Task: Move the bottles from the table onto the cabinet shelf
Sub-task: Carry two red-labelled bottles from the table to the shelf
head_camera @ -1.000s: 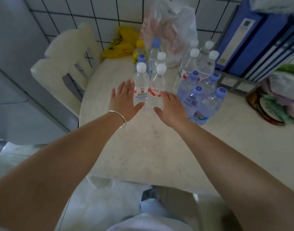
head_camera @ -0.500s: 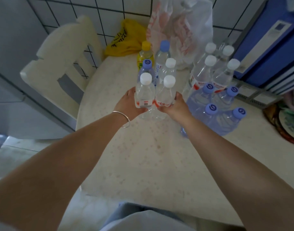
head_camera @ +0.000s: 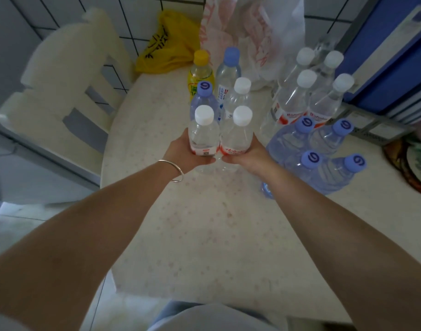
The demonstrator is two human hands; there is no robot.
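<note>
Presently the left hand [head_camera: 185,152] grips one white-capped bottle [head_camera: 203,132] and the right hand [head_camera: 248,155] another [head_camera: 236,134], side by side above the speckled table [head_camera: 204,235]. Red label print is unreadable; white tiled wall [head_camera: 104,10] behind.

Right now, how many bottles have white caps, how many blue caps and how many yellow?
White caps: 7, counting the two held by the left hand and right hand, e.g.
Blue caps: 6, e.g.
Yellow caps: 1
Total: 14 bottles
</note>
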